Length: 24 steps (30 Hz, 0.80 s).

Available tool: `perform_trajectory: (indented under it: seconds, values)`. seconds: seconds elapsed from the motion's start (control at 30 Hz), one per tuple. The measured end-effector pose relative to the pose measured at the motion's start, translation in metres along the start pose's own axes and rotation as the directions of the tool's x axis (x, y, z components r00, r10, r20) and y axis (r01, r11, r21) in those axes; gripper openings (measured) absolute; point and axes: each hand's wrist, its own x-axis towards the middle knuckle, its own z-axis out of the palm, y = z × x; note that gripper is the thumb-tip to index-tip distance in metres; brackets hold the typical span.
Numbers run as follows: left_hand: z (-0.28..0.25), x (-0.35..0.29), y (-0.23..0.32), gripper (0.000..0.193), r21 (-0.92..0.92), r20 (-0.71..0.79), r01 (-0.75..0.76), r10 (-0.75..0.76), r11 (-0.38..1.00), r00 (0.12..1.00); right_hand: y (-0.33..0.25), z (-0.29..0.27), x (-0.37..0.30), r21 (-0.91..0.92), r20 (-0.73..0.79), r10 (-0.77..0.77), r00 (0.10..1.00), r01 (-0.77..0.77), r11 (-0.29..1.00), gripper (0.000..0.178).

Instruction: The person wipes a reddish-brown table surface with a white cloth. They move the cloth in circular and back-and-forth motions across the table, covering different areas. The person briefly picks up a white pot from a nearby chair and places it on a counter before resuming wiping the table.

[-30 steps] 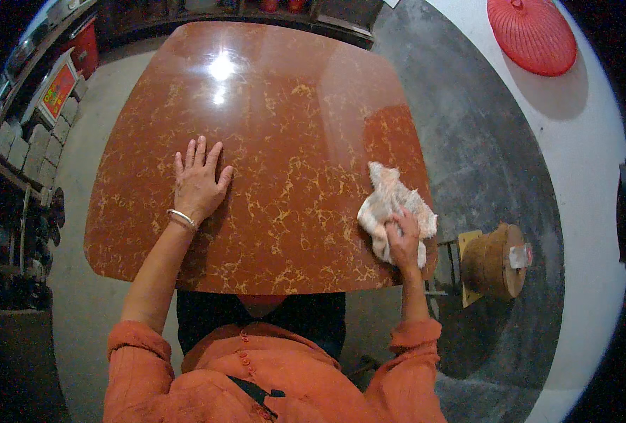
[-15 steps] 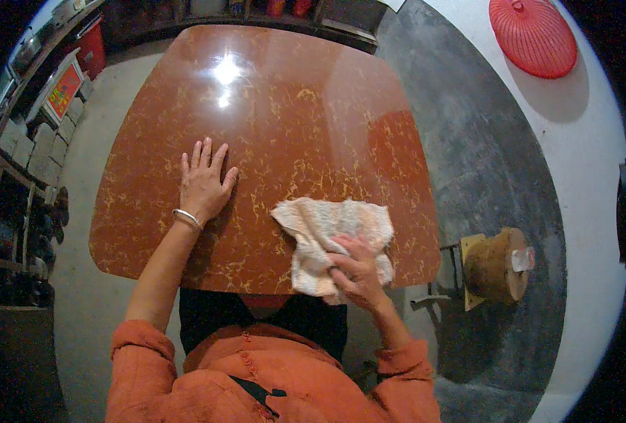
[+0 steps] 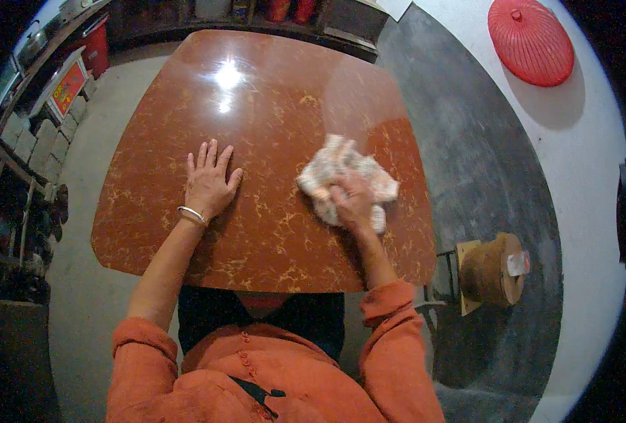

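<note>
A glossy reddish-brown table (image 3: 270, 254) with gold veining stretches out in front of me. My left hand (image 3: 212, 185) lies flat on its left half, fingers spread, with a silver bangle at the wrist and nothing held. On the right half, my right hand (image 3: 353, 197) presses a pale, crumpled cloth (image 3: 330, 166) against the tabletop. The cloth is bunched under the palm and spreads out around the fingers; hand and cloth are slightly blurred by motion.
Right of the table stands a small stool (image 3: 466, 278) with a round brown block (image 3: 492, 270) on it. A red domed cover (image 3: 531, 42) hangs on the white wall. Grey blocks (image 3: 45, 148) line the left side, near a red bucket (image 3: 96, 48).
My right hand has pushed the cloth away from the table's near edge, farther up the right half, and the cloth has bunched up more. My left hand stays in its place.
</note>
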Motion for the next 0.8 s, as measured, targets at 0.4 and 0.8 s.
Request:
perform_trajectory:
  seconds: [0.4,0.8]
  values:
    - [-0.007,-0.002,0.003,0.056,-0.008,0.019,0.014,-0.013,1.000,1.000,-0.052,-0.049,-0.101,0.263,0.243,-0.306,0.921,0.241,0.934,0.025]
    - [0.003,0.001,-0.003,0.056,-0.015,-0.015,-0.003,0.003,1.000,1.000,-0.046,0.035,0.032,-0.012,-0.022,-0.085,0.996,0.085,0.996,0.021]
